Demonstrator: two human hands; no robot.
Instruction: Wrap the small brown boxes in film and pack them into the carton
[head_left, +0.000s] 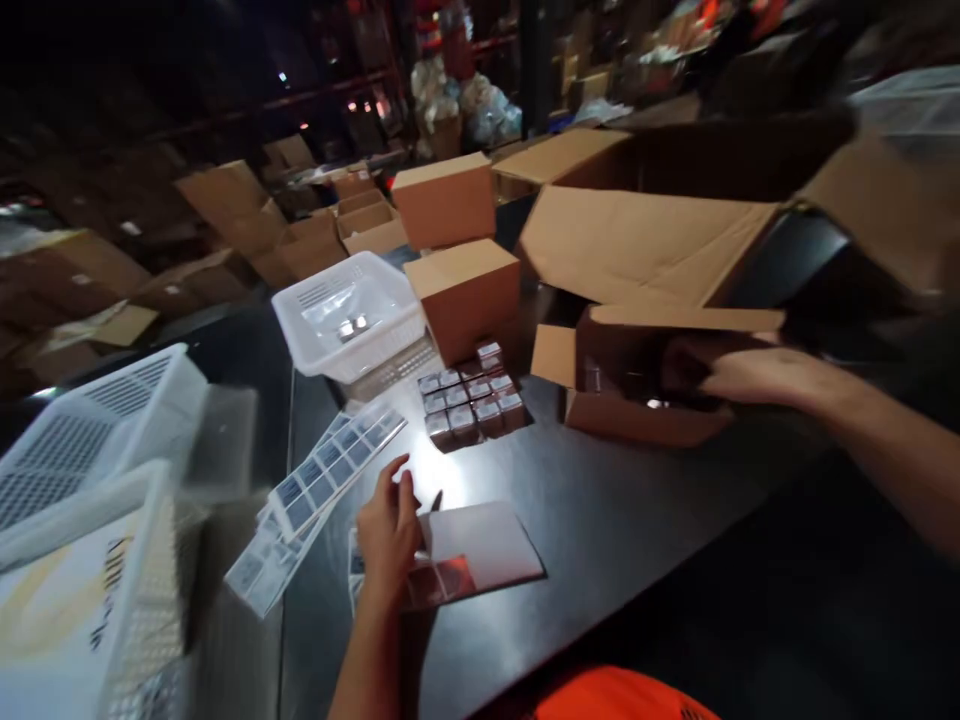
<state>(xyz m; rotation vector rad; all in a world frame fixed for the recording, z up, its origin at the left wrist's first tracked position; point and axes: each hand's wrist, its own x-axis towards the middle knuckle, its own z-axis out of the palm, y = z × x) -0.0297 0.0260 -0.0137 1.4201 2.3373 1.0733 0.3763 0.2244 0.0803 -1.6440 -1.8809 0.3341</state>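
Note:
My left hand (pixel 388 533) rests on the dark table, fingers loosely curled on the left edge of a flat white sheet (pixel 480 548) with a reddish patch. Label sheets (pixel 330 470) lie just left of it. My right hand (pixel 739 375) reaches into the open side of a small cardboard box (pixel 637 420) lying on the table; its fingertips are hidden in the dark interior. A cluster of several small dark boxes with light tops (pixel 471 397) stands between the two hands.
A white plastic basket (pixel 352 320) sits behind the labels, with more white baskets (pixel 90 470) at the left edge. Two closed cartons (pixel 461 290) and a large open carton (pixel 675 230) stand at the back. Stacked cartons fill the dim background.

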